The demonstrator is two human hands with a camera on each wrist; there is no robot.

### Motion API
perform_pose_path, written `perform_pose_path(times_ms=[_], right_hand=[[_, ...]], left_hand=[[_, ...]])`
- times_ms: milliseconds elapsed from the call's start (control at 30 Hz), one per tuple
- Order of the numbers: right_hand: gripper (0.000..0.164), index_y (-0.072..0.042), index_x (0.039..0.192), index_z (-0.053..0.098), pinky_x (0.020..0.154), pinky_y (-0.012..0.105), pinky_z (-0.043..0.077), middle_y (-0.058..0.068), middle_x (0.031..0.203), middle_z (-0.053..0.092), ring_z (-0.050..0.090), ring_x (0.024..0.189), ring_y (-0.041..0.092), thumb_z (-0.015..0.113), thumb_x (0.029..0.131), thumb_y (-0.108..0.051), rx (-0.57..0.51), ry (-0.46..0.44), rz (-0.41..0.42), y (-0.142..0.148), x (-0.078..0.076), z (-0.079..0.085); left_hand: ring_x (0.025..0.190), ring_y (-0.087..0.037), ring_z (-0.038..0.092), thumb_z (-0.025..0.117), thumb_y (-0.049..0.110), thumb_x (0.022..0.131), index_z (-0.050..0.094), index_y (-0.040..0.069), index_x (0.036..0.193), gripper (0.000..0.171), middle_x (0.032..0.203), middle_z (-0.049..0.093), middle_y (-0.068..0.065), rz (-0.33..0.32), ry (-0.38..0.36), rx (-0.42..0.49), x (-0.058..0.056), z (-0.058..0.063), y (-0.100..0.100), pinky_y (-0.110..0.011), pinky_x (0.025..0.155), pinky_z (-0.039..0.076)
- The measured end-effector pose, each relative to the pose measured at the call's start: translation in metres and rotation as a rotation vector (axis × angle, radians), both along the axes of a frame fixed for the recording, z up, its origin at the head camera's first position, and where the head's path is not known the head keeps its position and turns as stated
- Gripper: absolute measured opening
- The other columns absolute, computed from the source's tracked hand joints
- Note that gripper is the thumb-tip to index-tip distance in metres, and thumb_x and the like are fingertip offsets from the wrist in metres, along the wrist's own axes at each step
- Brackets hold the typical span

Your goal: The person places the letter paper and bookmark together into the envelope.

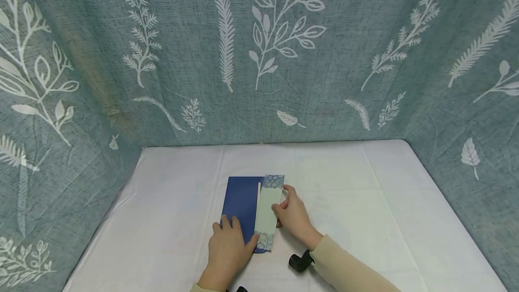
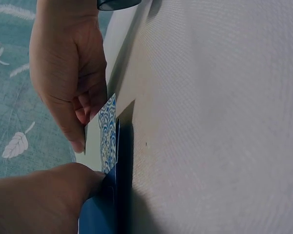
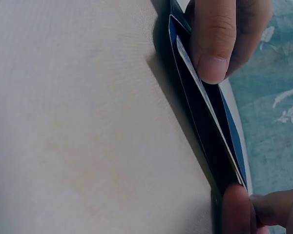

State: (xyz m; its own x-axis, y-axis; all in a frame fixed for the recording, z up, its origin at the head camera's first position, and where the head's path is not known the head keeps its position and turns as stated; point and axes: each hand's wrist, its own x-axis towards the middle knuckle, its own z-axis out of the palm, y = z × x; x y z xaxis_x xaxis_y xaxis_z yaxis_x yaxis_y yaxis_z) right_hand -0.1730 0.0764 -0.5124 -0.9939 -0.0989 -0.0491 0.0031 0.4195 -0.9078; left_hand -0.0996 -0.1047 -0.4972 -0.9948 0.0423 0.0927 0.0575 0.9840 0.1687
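A dark blue paper folder (image 1: pixel 241 195) lies near the middle of the table. Over its right side is a pale green card (image 1: pixel 266 208) with blue lace-patterned ends. My right hand (image 1: pixel 295 215) pinches the card's right edge between thumb and fingers. My left hand (image 1: pixel 228 248) rests on the folder's lower left, its thumb touching the card's patterned lower end. In the right wrist view, the folder (image 3: pixel 198 114) gapes along one side and a thin pale edge shows between its layers. The left wrist view shows the left thumb (image 2: pixel 83 180) against the patterned end.
A white cloth (image 1: pixel 170 202) covers the table. Grey-green curtains with white leaf prints (image 1: pixel 243 116) stand behind it and at both sides. A black wrist device (image 1: pixel 300 262) sits by the right sleeve.
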Motion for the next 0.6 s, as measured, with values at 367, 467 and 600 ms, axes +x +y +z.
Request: perform_pose_path(times_ms=[367, 467, 600], right_hand=[[0.072, 0.003, 0.148, 0.023, 0.043, 0.033, 0.048, 0.003, 0.069, 0.061, 0.059, 0.042, 0.017, 0.065, 0.091, -0.012, 0.023, -0.049, 0.045, -0.0023, 0.0016, 0.0018], [0.072, 0.004, 0.148, 0.024, 0.044, 0.033, 0.048, 0.003, 0.067, 0.061, 0.06, 0.042, 0.018, 0.065, 0.092, -0.012, 0.034, -0.051, 0.055, -0.0025, 0.002, 0.0028], [0.071, 0.005, 0.148, 0.024, 0.046, 0.034, 0.048, 0.003, 0.066, 0.061, 0.06, 0.042, 0.018, 0.065, 0.092, -0.013, 0.048, -0.048, 0.066, -0.0028, 0.0013, 0.0036]], left_hand=[[0.107, -0.055, 0.048, 0.066, 0.057, 0.081, 0.056, -0.015, 0.123, 0.084, 0.125, 0.049, -0.04, 0.005, 0.003, 0.026, -0.0006, -0.0013, 0.0005, -0.055, 0.066, 0.052], [0.108, -0.055, 0.047, 0.066, 0.057, 0.081, 0.055, -0.015, 0.124, 0.084, 0.126, 0.048, -0.04, 0.007, -0.004, 0.03, -0.0006, -0.0014, 0.0005, -0.055, 0.066, 0.052], [0.108, -0.056, 0.047, 0.066, 0.057, 0.081, 0.055, -0.015, 0.124, 0.084, 0.126, 0.048, -0.04, 0.006, -0.007, 0.027, -0.0003, -0.0013, -0.0001, -0.054, 0.065, 0.053]])
